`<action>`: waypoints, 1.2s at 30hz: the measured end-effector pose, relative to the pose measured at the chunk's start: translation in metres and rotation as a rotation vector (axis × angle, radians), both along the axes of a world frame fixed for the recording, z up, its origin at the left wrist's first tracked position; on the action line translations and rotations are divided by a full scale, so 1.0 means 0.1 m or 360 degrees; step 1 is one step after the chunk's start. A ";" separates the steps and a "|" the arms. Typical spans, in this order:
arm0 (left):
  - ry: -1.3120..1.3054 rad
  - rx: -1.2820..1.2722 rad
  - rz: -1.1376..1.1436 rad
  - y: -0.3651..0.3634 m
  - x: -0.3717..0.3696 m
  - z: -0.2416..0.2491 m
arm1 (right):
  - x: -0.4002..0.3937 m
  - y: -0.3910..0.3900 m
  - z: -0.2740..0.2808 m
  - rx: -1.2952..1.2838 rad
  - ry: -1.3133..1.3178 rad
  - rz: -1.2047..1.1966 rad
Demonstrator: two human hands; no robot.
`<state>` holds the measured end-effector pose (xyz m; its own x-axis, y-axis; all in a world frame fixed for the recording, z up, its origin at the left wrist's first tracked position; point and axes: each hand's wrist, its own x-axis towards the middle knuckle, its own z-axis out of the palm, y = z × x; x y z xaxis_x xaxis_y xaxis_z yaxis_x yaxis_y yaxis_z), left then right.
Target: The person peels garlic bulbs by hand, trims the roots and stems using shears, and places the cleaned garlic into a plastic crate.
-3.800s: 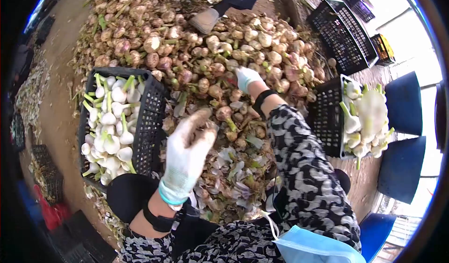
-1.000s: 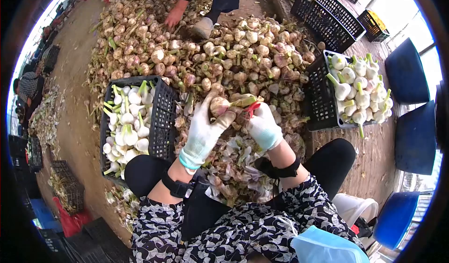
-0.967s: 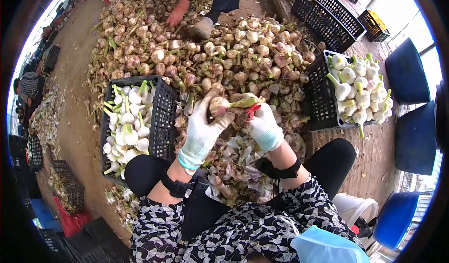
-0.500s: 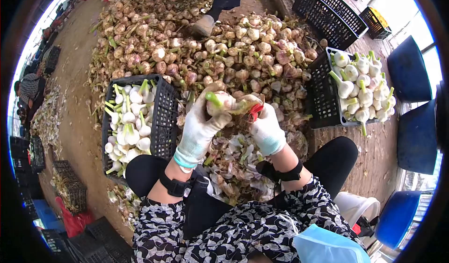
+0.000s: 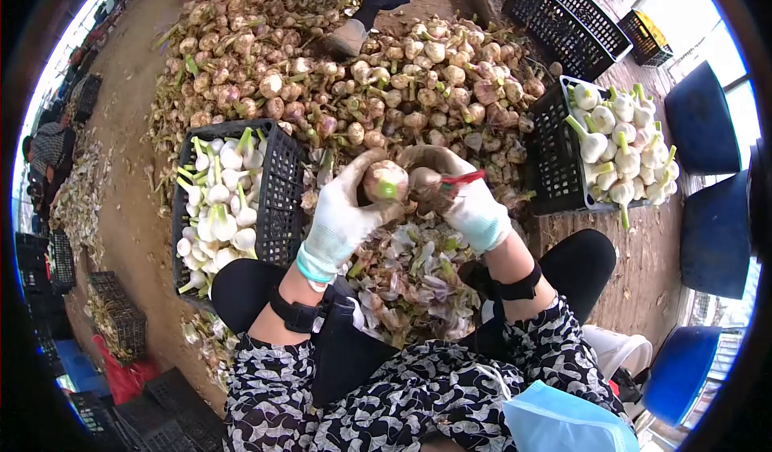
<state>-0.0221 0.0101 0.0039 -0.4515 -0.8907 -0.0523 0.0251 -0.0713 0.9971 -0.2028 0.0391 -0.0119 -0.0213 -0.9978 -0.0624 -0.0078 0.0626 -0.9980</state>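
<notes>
My left hand [image 5: 342, 211], in a white glove with a teal cuff, is wrapped round a garlic bulb [image 5: 386, 182] whose green cut stem faces me. Close beside it, my gloved right hand [image 5: 469, 203] holds a red-handled tool [image 5: 463, 178], its working end hidden. A brownish bulb or root part shows by the right fingers, too covered to name. Peeled skins [image 5: 414, 279] lie below both hands. Unpeeled garlic [image 5: 265, 58] is heaped in front of them.
Black crates of white garlic stand at left [image 5: 281, 203] and right [image 5: 547, 158]. Another person's shoe [image 5: 349, 38] rests on the heap. Blue tubs [image 5: 701, 118], a white bucket [image 5: 615, 349] and more crates [image 5: 563, 26] surround me.
The bulb in my left hand has turned, so its green stem end faces me. My right hand has turned, and the red handle now lies nearly level across it.
</notes>
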 end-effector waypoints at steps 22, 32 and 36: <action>-0.0401 -0.0577 -0.0144 -0.01 0.05 -0.09 | -0.08 -0.05 0.12 -0.0321 0.0226 0.0174; -0.0055 -0.0048 -0.0065 -0.01 0.04 -0.04 | -0.07 -0.04 0.12 0.0118 0.0111 0.0076; -0.0274 -0.0229 -0.0048 -0.04 0.02 -0.04 | -0.01 0.08 0.33 0.0173 -0.0235 -0.0019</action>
<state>-0.0204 0.0065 0.0001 -0.4733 -0.8809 -0.0041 -0.1461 0.0739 0.9865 -0.2037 0.0472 0.0209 -0.0156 -0.9848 -0.1730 0.1400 0.1691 -0.9756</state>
